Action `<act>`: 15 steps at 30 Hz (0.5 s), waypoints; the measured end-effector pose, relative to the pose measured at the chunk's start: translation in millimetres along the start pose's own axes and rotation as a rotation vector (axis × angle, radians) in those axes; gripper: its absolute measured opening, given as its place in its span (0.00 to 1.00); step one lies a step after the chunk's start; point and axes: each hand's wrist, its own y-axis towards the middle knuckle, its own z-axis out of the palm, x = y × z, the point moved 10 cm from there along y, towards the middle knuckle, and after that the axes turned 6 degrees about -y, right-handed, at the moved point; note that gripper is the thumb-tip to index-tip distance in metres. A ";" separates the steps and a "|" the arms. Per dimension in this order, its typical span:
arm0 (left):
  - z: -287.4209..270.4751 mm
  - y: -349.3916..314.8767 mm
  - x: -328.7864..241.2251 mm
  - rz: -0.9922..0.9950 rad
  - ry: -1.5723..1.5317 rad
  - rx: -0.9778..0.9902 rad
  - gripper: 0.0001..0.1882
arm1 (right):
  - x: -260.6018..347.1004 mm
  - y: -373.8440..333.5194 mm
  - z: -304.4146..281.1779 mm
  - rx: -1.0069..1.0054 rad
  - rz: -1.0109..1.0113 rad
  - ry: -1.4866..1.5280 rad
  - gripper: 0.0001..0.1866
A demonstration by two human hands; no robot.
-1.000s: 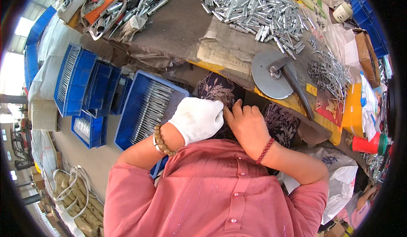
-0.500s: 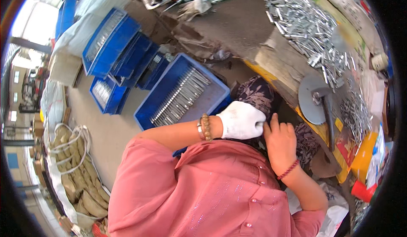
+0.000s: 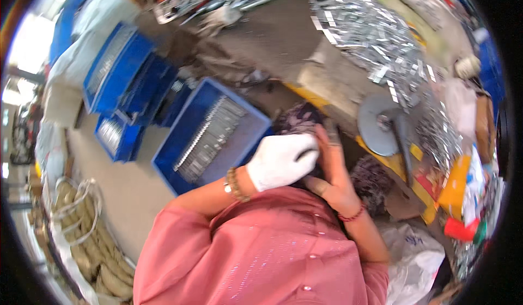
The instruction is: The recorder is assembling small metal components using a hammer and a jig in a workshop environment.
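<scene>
My left hand (image 3: 282, 162), in a white glove, is curled closed over my lap. Whatever it may hold is hidden by the fingers. Close against its right side is my bare right hand (image 3: 336, 175), fingers stretched forward and thumb apart, with nothing visible in it. Just beyond my left forearm stands a blue plastic bin (image 3: 255, 115), holding a row of shiny metal rods (image 3: 210, 139) laid side by side. Dark patterned cloth (image 3: 298, 118) covers my knees below the hands. The picture is smeared by motion.
Stacked blue bins (image 3: 122, 81) stand at the far left. A bench with a yellow edge (image 3: 305, 95) bears a heap of metal pieces (image 3: 370, 32) and a round grey disc (image 3: 375, 130) with a dark bar. A white plastic bag (image 3: 414, 256) lies at lower right; brown sacks (image 3: 81, 223) at left.
The whole view has shifted, so the hands and bench appear further left. My right hand has turned and stretched its fingers forward beside the glove; the left stays curled.
</scene>
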 end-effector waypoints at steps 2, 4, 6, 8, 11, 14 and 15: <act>-3.5 0.4 -1.2 -0.048 -0.072 -0.028 0.11 | 8.6 7.0 12.6 0.037 -0.006 0.270 0.56; -1.6 0.4 -2.6 -0.070 -0.080 -0.037 0.11 | 1.9 9.0 12.0 0.021 -0.021 0.252 0.53; 0.3 2.5 -0.6 -0.119 -0.129 -0.055 0.10 | 2.8 8.7 9.2 0.000 -0.037 0.213 0.53; 2.4 5.4 -1.0 -0.059 -0.072 -0.074 0.08 | 5.3 6.6 6.0 -0.055 -0.067 0.174 0.53; 4.2 6.4 -11.0 -0.017 -0.002 -0.084 0.05 | 4.9 2.8 8.5 -0.080 -0.062 0.132 0.54; 9.8 1.8 -18.2 0.020 -0.008 -0.083 0.03 | 11.3 6.1 2.3 -0.059 -0.115 0.093 0.54; 10.2 0.9 -22.5 0.067 -0.027 -0.095 0.04 | 13.1 5.4 1.3 -0.063 -0.116 0.092 0.54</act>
